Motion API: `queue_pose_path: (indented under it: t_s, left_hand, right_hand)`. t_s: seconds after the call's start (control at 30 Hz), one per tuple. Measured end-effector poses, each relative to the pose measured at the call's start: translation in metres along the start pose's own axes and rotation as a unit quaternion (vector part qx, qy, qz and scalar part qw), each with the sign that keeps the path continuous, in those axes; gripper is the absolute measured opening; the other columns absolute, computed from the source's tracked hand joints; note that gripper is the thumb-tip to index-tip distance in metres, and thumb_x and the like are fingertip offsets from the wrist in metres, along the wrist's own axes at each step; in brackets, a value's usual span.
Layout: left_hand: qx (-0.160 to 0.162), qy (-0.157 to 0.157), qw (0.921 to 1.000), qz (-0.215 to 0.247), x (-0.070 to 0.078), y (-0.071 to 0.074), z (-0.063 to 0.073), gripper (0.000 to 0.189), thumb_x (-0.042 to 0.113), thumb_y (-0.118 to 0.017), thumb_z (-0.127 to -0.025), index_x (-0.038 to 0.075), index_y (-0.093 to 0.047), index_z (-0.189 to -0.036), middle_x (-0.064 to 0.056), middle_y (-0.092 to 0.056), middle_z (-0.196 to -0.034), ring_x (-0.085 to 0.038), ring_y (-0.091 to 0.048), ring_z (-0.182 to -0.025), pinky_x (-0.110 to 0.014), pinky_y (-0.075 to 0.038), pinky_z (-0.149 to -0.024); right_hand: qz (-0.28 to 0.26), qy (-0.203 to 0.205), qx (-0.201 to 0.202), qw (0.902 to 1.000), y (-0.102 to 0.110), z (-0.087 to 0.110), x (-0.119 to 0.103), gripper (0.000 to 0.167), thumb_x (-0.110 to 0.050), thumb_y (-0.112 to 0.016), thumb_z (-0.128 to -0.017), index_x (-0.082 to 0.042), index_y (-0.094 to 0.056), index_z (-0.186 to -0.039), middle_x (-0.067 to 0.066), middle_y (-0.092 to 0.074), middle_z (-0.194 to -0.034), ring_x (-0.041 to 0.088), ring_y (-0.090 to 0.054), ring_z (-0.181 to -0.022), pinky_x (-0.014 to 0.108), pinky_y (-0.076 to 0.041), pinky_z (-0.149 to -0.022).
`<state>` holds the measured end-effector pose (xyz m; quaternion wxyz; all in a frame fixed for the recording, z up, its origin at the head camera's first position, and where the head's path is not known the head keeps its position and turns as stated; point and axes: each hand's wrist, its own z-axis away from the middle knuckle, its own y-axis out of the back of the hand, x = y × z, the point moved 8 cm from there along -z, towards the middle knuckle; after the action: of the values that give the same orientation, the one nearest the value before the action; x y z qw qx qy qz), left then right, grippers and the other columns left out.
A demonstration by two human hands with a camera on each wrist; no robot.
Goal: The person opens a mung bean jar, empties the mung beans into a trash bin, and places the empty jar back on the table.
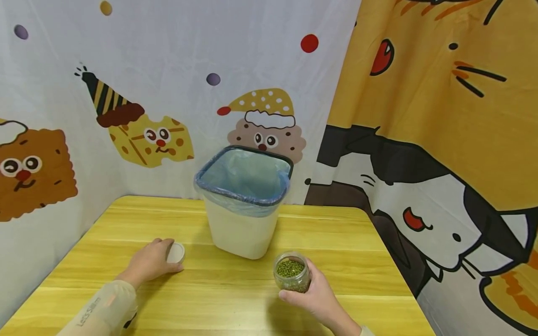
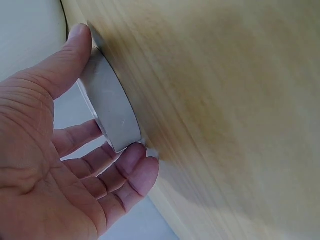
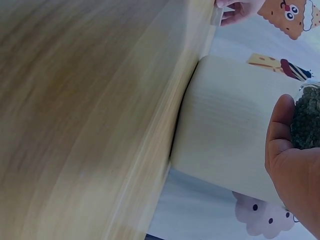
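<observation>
My right hand [image 1: 315, 296] grips a clear jar [image 1: 293, 283] of green mung beans [image 1: 290, 268], its mouth uncovered and tipped toward the head camera. The jar is held above the table. Over on the left, my left hand [image 1: 153, 261] has thumb and fingers around the rim of a white round lid [image 1: 175, 253] at the tabletop. Seen from the left wrist, the lid [image 2: 111, 100] stands between the thumb and the curled fingertips [image 2: 144, 175]. Only the dark beans [image 3: 306, 120] at the right edge show in the right wrist view, beside the thumb.
A white bin [image 1: 244, 235] with a blue liner bag [image 1: 239, 175] folded over its dark rim stands behind and between the hands. The yellow wooden table [image 1: 227, 303] meets a cartoon-printed cloth [image 1: 164, 46] at the back.
</observation>
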<state>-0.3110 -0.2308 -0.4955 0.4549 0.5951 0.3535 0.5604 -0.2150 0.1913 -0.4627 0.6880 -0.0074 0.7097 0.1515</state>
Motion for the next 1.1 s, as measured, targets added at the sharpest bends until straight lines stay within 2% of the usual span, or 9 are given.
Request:
queue_pose_path:
  t_s: [0.6, 1.1]
  left_hand:
    - [-0.004, 0.008, 1.0, 0.002, -0.0051, -0.003, -0.0027, 0.105, 0.061, -0.09, -0.078, -0.007, -0.054, -0.149, -0.039, -0.057, -0.138, -0.052, -0.066, -0.113, -0.066, -0.059, -0.083]
    - [-0.001, 0.009, 1.0, 0.001, -0.0045, -0.0031, -0.0015, 0.105, 0.061, -0.09, -0.079, -0.007, -0.054, -0.15, -0.04, -0.056, -0.138, -0.053, -0.065, -0.114, -0.066, -0.059, -0.084]
  right_hand:
    - [-0.001, 0.012, -0.011, 0.9999, -0.0039, 0.0, 0.0011, 0.075, -0.014, -0.091, -0.084, -0.018, -0.054, -0.149, 0.015, -0.066, -0.139, 0.023, -0.069, -0.124, 0.027, -0.061, -0.097]
    - [-0.008, 0.007, 0.001, 0.9999, -0.0029, 0.0003, 0.0016, 0.076, -0.013, -0.09, -0.085, -0.017, -0.053, -0.151, 0.015, -0.066, -0.14, 0.022, -0.069, -0.123, 0.026, -0.061, -0.097]
